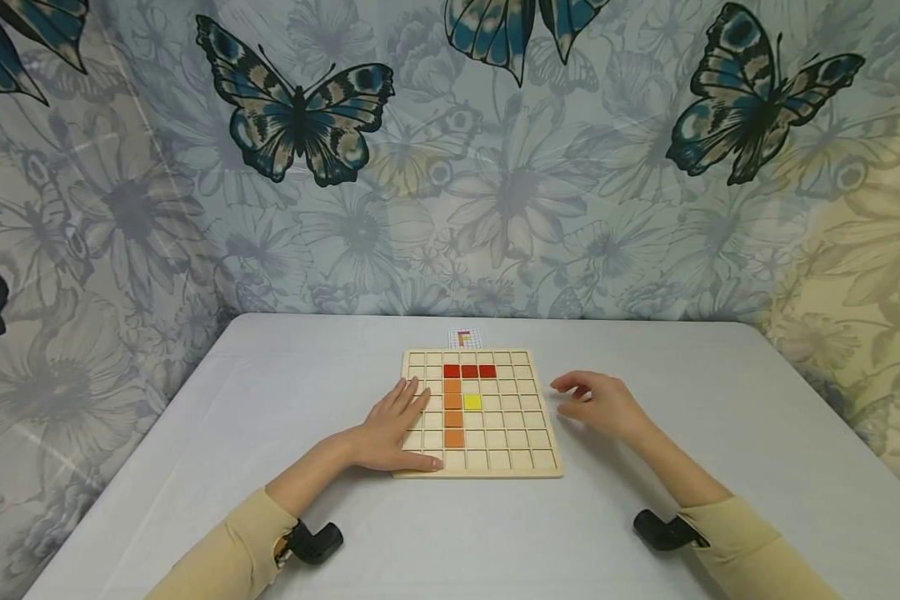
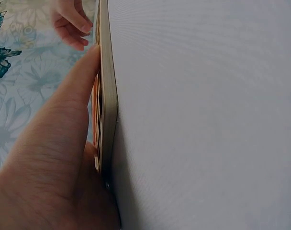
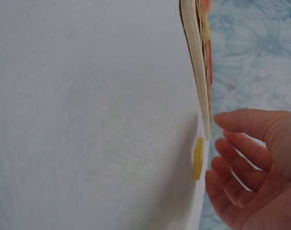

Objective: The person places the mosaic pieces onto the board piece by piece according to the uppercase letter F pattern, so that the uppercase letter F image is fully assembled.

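A pale wooden grid board (image 1: 506,461) lies on the table. Set in its cells are three red tiles (image 1: 469,372) in a row, several orange tiles (image 1: 453,419) in a column below the leftmost red one, and one yellow tile (image 1: 472,402). With fingers spread, my left hand (image 1: 390,429) rests on the board's left side, the thumb along its front edge. My right hand (image 1: 600,406) hovers just right of the board, fingers loosely bent and holding nothing. In the right wrist view, another yellow tile (image 3: 198,159) sits on the table near those fingers; the head view does not show it.
Behind the board's far edge lies a small card (image 1: 465,338) printed with a coloured grid pattern. A white cloth covers the table (image 1: 307,358). Butterfly-patterned fabric (image 1: 510,200) hangs behind it. Each wrist carries a black camera (image 1: 315,543).
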`<state>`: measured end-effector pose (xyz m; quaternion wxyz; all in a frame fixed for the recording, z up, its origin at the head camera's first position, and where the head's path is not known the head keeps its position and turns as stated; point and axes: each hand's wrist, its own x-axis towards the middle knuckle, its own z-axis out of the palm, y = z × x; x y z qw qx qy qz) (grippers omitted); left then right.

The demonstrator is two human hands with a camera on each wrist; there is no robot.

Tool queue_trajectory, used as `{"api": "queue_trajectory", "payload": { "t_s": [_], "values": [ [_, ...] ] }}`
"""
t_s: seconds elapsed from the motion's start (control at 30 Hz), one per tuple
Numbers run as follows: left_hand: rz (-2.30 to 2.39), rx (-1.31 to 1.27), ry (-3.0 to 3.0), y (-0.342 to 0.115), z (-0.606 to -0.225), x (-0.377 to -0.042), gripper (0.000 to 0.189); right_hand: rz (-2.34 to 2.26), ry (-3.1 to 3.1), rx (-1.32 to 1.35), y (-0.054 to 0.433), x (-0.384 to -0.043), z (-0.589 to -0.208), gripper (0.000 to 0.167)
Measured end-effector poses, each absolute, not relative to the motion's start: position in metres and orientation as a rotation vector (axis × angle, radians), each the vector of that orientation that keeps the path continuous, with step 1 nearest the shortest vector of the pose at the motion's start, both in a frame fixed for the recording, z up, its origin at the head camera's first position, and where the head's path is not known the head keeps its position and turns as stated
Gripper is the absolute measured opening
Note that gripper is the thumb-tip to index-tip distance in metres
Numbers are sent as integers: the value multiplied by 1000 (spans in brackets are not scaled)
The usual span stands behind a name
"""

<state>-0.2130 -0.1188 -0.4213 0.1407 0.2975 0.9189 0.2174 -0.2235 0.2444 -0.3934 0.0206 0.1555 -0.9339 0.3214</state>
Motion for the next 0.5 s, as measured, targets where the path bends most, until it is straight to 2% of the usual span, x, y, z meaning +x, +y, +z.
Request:
{"api": "queue_trajectory", "payload": {
  "t_s": [0.5],
  "values": [
    [630,855,2659,-118,-422,-214,110,957,-2968,422,253,-221,-395,34]
  ]
}}
